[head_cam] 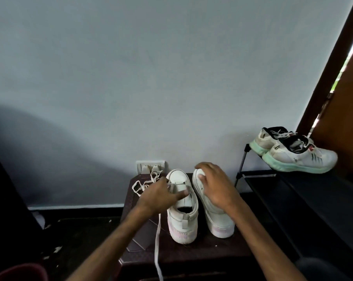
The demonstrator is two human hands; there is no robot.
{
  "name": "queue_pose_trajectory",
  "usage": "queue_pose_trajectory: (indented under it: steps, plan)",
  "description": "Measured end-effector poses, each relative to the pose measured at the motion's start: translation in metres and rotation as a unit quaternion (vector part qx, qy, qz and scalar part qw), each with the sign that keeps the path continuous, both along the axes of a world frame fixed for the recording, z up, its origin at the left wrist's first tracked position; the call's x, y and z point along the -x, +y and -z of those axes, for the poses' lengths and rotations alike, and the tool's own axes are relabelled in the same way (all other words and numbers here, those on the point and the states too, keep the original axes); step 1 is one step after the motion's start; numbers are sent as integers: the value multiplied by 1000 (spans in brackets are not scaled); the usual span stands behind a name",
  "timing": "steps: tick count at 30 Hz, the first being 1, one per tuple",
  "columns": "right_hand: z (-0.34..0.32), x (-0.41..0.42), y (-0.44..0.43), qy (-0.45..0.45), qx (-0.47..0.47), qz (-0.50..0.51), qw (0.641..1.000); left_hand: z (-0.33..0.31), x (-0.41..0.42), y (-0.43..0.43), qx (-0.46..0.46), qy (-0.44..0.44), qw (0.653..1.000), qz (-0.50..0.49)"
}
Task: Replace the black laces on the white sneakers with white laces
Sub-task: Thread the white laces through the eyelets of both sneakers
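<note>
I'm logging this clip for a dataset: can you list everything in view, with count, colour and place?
left sneaker: one, white, on the stool
right sneaker: one, white, beside it on the stool
white laces: loose bunch, off-white, stool's back left; one strand hangs over the front
stool: one, dark brown, against the wall
wall socket: one, white, behind the stool
running shoes: two, white with mint-green soles, on top of the rack
shoe rack: one, black, right of the stool
door: one, brown, far right
left hand: over the left sneaker, by the laces; grip unclear
right hand: holds the right sneaker's toe end
</note>
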State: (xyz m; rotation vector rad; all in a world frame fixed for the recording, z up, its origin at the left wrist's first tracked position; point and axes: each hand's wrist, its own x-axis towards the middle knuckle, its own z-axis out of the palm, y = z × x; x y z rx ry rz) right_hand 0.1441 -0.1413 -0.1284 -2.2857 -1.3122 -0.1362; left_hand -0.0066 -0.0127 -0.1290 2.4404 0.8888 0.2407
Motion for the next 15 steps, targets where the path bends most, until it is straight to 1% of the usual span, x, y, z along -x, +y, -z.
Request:
queue_pose_trajectory:
  steps: [1, 3, 4, 6, 8, 10, 12, 13, 14, 15]
  plan:
    - [-2, 11, 4, 6, 30, -19, 999, 7, 1, 1, 9, 12, 1000, -5]
    - [-3, 30, 12, 7, 146, -20, 989, 18, 2, 1, 26, 6, 1000, -3]
    - [-2, 35, 12, 5, 171, -17, 985, 21, 4, 1, 26, -2, 1000, -7]
    - [-2, 39, 9, 25, 155, -20, 987, 23, 12, 3, 3, -9, 1000, -18]
    - [-5, 38, 2, 67, 133, -40, 988, 28, 23, 7, -4, -29, 999, -23]
    - [-7, 40, -3, 97, 121, -58, 986, 32, 35, 11, 48, -56, 997, -9]
    - [-7, 43, -5, 93, 127, -64, 985, 29, 46, 12, 108, -83, 991, 5]
    - [-7, 44, -7, 81, 132, -63, 986, 23, 51, 15, 101, -97, 990, 10]
    - [-6, 44, -7, 63, 123, -59, 989, 13, 53, 17, 57, -115, 992, 12]
    - [-7, 43, -6, 48, 89, -53, 993, -2, 53, 19, 5, -130, 991, 12]
